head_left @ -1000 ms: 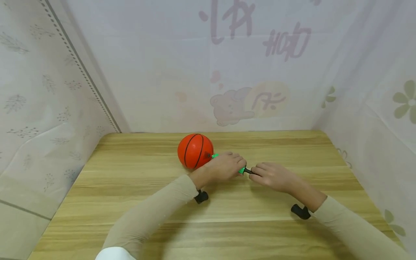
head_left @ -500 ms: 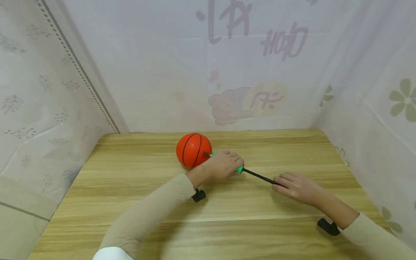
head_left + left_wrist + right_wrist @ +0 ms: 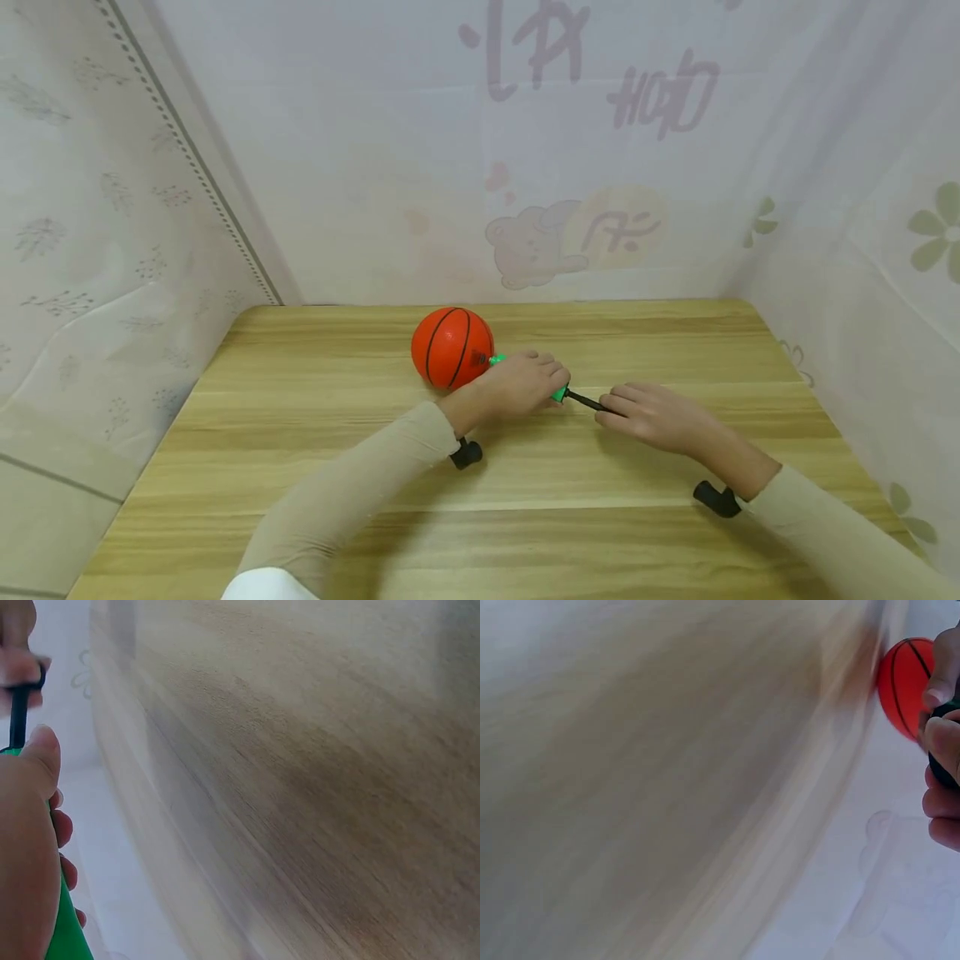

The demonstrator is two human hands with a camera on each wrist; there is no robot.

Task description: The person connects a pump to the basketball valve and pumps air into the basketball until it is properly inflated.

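An orange-red ball with black basketball lines [image 3: 452,348] sits toward the back of the wooden table. The green ball pump [image 3: 558,392] meets its right side. My left hand [image 3: 517,385] wraps round the pump's green barrel, which also shows under the curled fingers in the left wrist view. My right hand [image 3: 648,414] grips the black handle [image 3: 943,754] at the pump's far end. Between the hands, a short length of black rod [image 3: 587,402] sticks out of the barrel. Most of the barrel is hidden by my left hand.
The wooden tabletop [image 3: 525,542] runs up to a pale printed cloth backdrop [image 3: 375,167] behind and at both sides. A black wrist-camera mount hangs below each wrist, the left one [image 3: 467,454] and the right one [image 3: 717,498] low over the table.
My right hand first drew the handle out to the right, baring a long rod, then moved back left, so less rod shows. Left hand and ball stay in place.
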